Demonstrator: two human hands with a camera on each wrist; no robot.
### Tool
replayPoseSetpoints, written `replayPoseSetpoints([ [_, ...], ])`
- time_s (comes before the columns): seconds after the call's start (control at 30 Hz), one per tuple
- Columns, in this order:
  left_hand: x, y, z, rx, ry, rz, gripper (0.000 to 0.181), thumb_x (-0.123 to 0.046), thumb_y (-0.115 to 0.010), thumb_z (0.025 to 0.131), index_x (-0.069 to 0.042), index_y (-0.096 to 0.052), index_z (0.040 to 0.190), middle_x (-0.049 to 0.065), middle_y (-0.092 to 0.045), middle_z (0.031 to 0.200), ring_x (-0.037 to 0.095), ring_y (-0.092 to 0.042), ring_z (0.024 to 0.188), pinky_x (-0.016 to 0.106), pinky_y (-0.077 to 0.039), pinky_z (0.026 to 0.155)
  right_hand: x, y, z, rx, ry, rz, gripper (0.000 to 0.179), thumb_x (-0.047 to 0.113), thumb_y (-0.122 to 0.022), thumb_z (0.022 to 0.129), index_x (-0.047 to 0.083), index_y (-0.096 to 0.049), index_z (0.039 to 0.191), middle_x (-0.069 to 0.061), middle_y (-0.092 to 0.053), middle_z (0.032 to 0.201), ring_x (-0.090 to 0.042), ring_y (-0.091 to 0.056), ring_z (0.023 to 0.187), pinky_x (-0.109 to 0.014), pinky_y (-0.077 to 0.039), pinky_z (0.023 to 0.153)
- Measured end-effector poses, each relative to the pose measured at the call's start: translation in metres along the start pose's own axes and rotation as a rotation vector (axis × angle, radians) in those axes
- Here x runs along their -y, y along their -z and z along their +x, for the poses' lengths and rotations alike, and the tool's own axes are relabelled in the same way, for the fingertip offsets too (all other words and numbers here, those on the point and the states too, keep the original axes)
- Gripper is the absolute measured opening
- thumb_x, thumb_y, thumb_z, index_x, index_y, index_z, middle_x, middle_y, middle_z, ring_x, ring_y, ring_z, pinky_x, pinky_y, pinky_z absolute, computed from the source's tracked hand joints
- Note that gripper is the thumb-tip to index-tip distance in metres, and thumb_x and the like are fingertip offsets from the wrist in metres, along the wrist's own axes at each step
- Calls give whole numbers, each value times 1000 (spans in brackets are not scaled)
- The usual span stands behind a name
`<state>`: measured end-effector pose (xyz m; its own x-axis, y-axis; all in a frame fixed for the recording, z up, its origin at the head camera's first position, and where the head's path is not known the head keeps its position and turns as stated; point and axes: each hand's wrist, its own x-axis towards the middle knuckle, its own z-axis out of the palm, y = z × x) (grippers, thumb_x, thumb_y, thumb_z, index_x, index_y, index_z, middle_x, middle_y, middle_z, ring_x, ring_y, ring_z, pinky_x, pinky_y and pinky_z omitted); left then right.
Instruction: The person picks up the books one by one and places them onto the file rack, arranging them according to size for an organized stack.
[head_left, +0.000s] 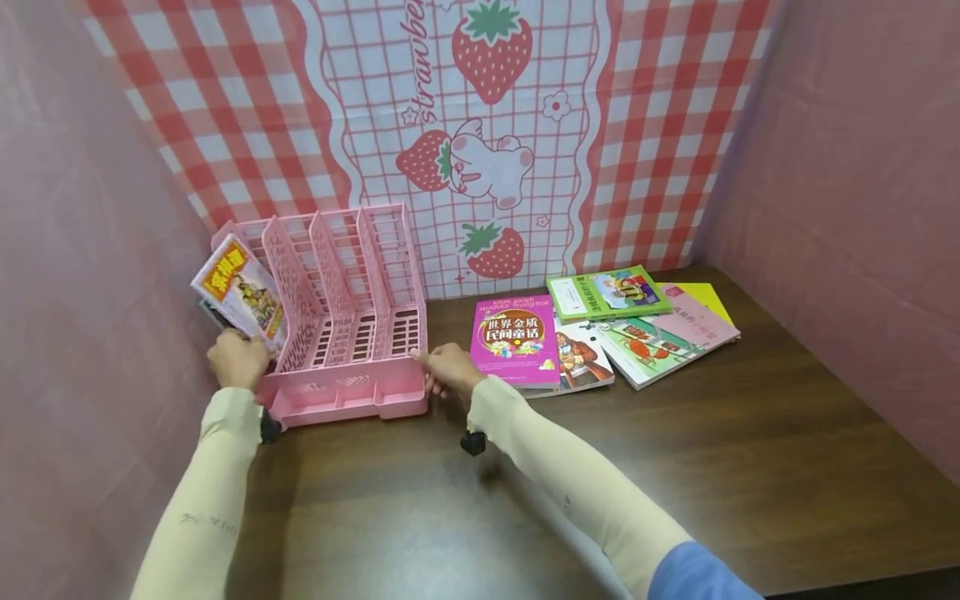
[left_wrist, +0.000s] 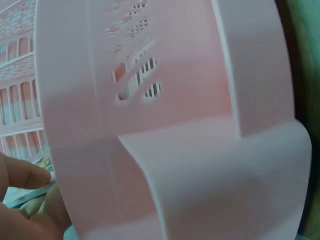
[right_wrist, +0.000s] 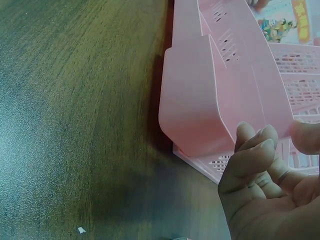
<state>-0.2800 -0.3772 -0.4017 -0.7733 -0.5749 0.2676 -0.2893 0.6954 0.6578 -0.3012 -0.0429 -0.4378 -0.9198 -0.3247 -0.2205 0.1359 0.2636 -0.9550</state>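
A pink plastic book rack with tall slotted dividers stands on the table at the left. In its leftmost slot leans a picture book with a yellow title on a red ground; a darker edge shows behind it. My left hand pinches the lower part of that book, though its fingers are partly hidden. In the left wrist view, the thumb lies against the book's edge beside the rack's front wall. My right hand pinches the rack's front right corner, thumb on the rim and fingers curled outside.
Right of the rack lie a purple storybook, a green book, a book with a crab picture and a pink book, partly overlapping. A strawberry-print cloth hangs behind the wooden table; pink cloth flanks both sides.
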Motion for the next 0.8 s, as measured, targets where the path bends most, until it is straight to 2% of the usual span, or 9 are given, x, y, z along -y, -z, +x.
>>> replayPoseSetpoints([
  [0.13,-4,-4,4,72,30,-14,39,-16,-47,100,17,-66,110,43,-58,121,61,-51,118,65,-41,101,1,2,-1,-4,0,3,48,33,-61,104,-15,-64,109,-5,-60,56,-7,-45,40,-19,-40,38],
  [0.27,-3,-5,4,94,101,1,40,-21,-47,103,9,-71,115,41,-58,126,57,-51,123,62,-42,104,2,2,-4,-7,-2,-4,46,32,-62,104,-14,-65,107,-8,-62,60,-7,-45,40,-19,-40,39],
  [0.33,0,-5,4,83,114,27,40,-23,-49,102,10,-71,113,42,-58,125,58,-53,120,63,-43,102,3,1,-5,-9,-2,-7,45,32,-62,104,-12,-66,104,-8,-61,60,-7,-45,40,-19,-39,39],
  [0.47,6,-6,5,25,120,57,39,-19,-52,97,13,-71,109,44,-59,120,61,-55,114,62,-44,100,1,2,-2,-4,-1,-14,43,33,-62,104,-9,-66,101,-7,-61,59,-7,-45,40,-20,-39,38],
  [0.63,8,-9,-1,-46,126,-5,38,-19,-53,93,9,-73,107,39,-64,117,59,-57,112,61,-44,100,-5,9,2,35,46,-54,48,37,-63,103,-11,-66,103,-13,-67,67,-8,-47,43,-20,-41,40],
  [0.7,5,-12,-5,-81,114,-29,36,-21,-53,94,7,-74,105,36,-66,115,58,-58,110,62,-45,97,-9,15,3,51,72,-79,52,39,-64,102,-13,-65,105,-14,-67,70,-8,-48,45,-21,-42,42],
  [0.8,0,-18,-13,-157,64,-67,34,-23,-57,96,5,-75,102,34,-69,110,57,-60,107,64,-45,94,-13,27,3,55,92,-114,55,42,-65,101,-13,-64,104,-13,-68,71,-9,-49,48,-22,-42,44],
])
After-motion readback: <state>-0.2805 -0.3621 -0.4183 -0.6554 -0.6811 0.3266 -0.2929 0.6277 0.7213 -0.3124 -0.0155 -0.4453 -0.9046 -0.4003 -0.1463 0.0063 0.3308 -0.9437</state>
